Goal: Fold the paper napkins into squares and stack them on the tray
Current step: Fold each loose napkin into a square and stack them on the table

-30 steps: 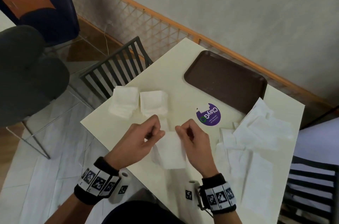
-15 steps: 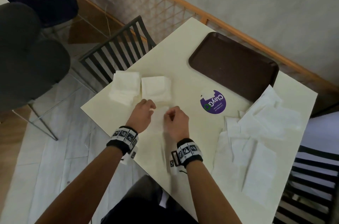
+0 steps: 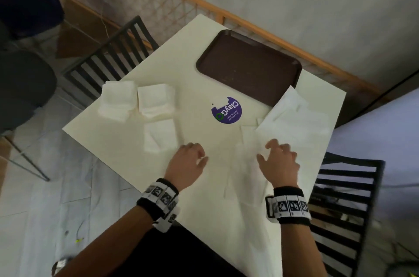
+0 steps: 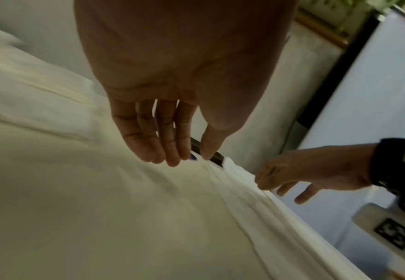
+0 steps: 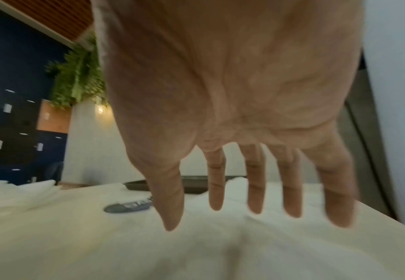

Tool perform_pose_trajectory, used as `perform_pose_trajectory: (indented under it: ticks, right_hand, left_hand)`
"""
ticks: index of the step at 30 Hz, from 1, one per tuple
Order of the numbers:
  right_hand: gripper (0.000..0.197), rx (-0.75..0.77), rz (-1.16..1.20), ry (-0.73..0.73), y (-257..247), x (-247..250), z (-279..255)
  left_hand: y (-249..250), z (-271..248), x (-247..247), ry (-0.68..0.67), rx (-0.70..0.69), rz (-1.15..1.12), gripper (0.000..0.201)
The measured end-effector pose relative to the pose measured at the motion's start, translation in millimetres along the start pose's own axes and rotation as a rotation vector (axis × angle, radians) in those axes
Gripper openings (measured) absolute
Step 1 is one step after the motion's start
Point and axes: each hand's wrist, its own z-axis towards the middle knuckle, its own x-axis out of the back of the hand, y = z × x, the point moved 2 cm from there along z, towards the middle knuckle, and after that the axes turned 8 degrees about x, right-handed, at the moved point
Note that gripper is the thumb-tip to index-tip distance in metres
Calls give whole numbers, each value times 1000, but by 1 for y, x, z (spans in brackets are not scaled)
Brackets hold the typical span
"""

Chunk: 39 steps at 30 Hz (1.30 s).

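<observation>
Head camera caught my right hand (image 3: 280,161) spread, fingers straight and apart, just above the loose heap of unfolded napkins (image 3: 292,122) at the right side of the table (image 3: 204,77); whether my fingertips touched the paper I could not tell. My left hand (image 3: 187,162) hung relaxed over bare tabletop, fingers loosely curved, holding nothing. One folded napkin (image 3: 159,138) lay flat just beyond and to the left of that hand. Two stacks of folded squares (image 3: 136,101) sat side by side behind it, near the table's left corner. Dark brown and rectangular with rounded corners and a raised lip, the tray (image 3: 249,66) rested at the far edge, a corner of the unfolded sheets overlapping its near rim. White, thin and softly creased, the paper stood out only faintly against the smooth cream tabletop. Between the tray and my hands was a round purple sticker (image 3: 226,111) on the tabletop.
</observation>
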Motion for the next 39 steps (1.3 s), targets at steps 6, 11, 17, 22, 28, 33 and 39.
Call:
perform_pose_trajectory:
  ticks: [6, 11, 17, 22, 28, 33, 39]
  right_hand:
    - [60, -109, 172, -46, 58, -20, -15]
    - [44, 12, 373, -8, 71, -28, -16]
    - [30, 226, 315, 181, 63, -17, -31]
    - [44, 291, 978, -166, -8, 8, -54]
    - [26, 503, 1162, -119, -56, 22, -37]
    - [26, 537, 1344, -193, -94, 31, -37]
    - [22, 584, 1642, -158, -143, 40, -30]
  left_hand:
    - [101, 1, -101, -75, 181, 409, 79]
    - [119, 2, -129, -104, 181, 247, 30]
    - [88, -16, -65, 60, 358, -613, 35]
    - [97, -45, -13, 120, 246, -908, 50]
    - [97, -53, 43, 255, 152, -955, 55]
    - [89, -49, 85, 271, -1, -821, 63]
    - [77, -51, 147, 218, -295, -747, 83]
